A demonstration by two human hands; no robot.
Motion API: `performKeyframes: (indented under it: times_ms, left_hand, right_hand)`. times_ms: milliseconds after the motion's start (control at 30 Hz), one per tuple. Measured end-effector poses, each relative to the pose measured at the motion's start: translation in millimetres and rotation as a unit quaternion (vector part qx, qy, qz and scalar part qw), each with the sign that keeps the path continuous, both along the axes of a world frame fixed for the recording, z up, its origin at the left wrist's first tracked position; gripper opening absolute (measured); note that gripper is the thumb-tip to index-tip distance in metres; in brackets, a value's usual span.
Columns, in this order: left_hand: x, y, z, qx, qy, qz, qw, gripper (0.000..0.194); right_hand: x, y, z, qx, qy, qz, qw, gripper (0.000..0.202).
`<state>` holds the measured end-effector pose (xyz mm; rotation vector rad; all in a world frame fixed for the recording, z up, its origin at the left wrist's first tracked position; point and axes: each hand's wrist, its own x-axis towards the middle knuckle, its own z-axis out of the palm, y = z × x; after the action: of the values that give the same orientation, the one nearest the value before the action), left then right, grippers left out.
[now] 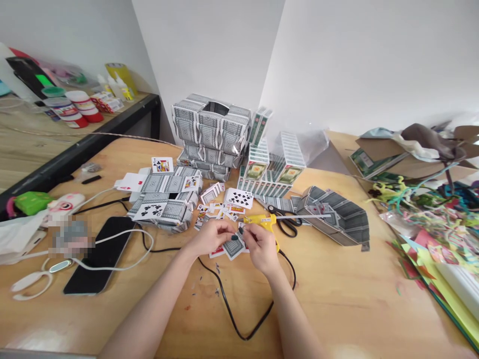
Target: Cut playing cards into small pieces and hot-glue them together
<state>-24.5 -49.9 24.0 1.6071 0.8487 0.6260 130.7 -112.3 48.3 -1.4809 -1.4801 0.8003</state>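
Observation:
Both my hands meet over the middle of the table, pinching playing cards. My left hand (213, 236) is closed, thumb and fingers at the upper left of a grey-backed playing card (234, 248). On its other side my right hand (262, 245) is closed too, fingertips at the upper edge of a card. A red-edged card lies partly hidden beneath. Just beyond my right hand rests a yellow glue gun (266, 220), its black cord looping toward me. Black-handled scissors (288, 224) lie behind it. Cut card pieces (222, 210) and a ten of spades (240, 198) lie beyond my fingers.
Card-built boxes (211, 124) stand at the back, beside stacked green card packs (258, 172). A curved card piece (337, 214) sits right. Left are a flat card structure (164, 199), a phone (99, 259) and white cables. Coloured craft materials (441, 199) fill the right edge.

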Motion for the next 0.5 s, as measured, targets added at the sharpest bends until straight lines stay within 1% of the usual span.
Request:
performKeyframes:
  times_ms: [133,300,433,500]
  left_hand:
    - [6,-4,-1.0,0.018,0.007,0.025,1.0,0.007]
    - [11,-8,4.8,0.027,-0.008,0.046,0.999,0.008]
    - [13,-9,9.7,0.042,-0.039,0.059,0.997,0.01]
    - [14,-10,10.7,0.032,-0.052,0.063,0.996,0.014]
  right_hand:
    - [1,1,0.6,-0.006,-0.001,-0.01,1.0,0.02]
    - [4,3,-2.4,-0.008,0.023,-0.025,0.999,0.02]
    - [9,5,-8.0,-0.019,0.084,-0.049,0.995,0.021]
    - [10,5,-10.7,-0.042,0.129,-0.067,0.989,0.023]
